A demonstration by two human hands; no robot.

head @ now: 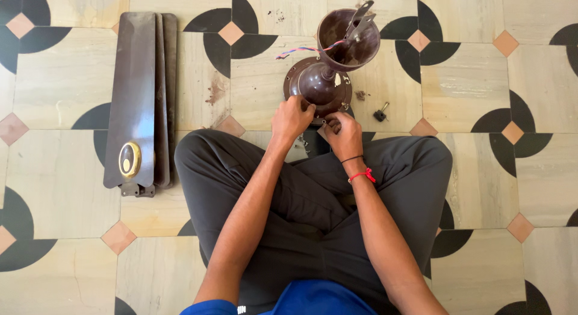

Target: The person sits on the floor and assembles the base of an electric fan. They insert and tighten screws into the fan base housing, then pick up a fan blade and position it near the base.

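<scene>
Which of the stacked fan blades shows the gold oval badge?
The top blade, the leftmost and fully visible one; the other blades only peek out along its right edge.

Looks like a home: patterned stone floor tiles (463,80), with fan blades (139,98) lying on the bare floor.

Glossy brown painted metal is seen on the fan motor (318,85) and stacked blades (139,98) (one bearing a shiny gold emblem); the floor tiles (469,86) look smooth, polished stone.
</scene>
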